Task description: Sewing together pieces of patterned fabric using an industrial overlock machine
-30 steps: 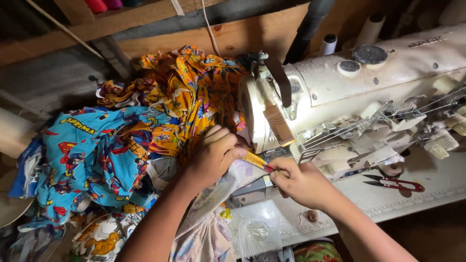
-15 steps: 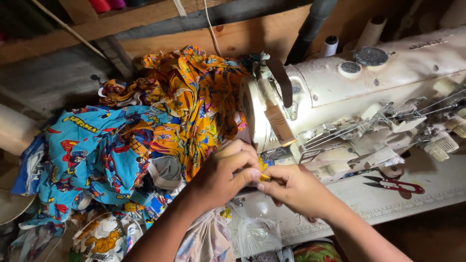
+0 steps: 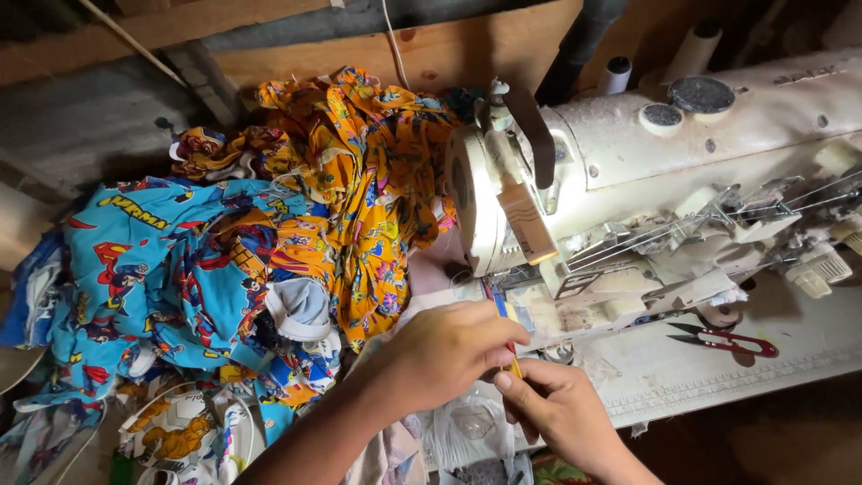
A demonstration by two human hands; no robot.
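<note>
My left hand (image 3: 444, 355) and my right hand (image 3: 561, 413) meet just in front of the needle end of a white sewing machine (image 3: 682, 171). Between them is a small yellow tool with a red tip (image 3: 514, 364). My right hand pinches its lower end between thumb and fingers. The curled fingers of my left hand close over its upper end and hide most of it. Pale cloth (image 3: 395, 449) lies under my left forearm.
A heap of printed cloth, blue (image 3: 162, 269) and orange (image 3: 359, 180), fills the table left of the machine. Red-handled thread snips (image 3: 727, 339) lie on the machine bed to the right. Thread cones (image 3: 615, 76) stand behind. A clear plastic bag (image 3: 467, 431) sits below my hands.
My left hand has left the cloth by the needle and come down onto the yellow tool held in my right hand. Both hands have drawn together, closer to me.
</note>
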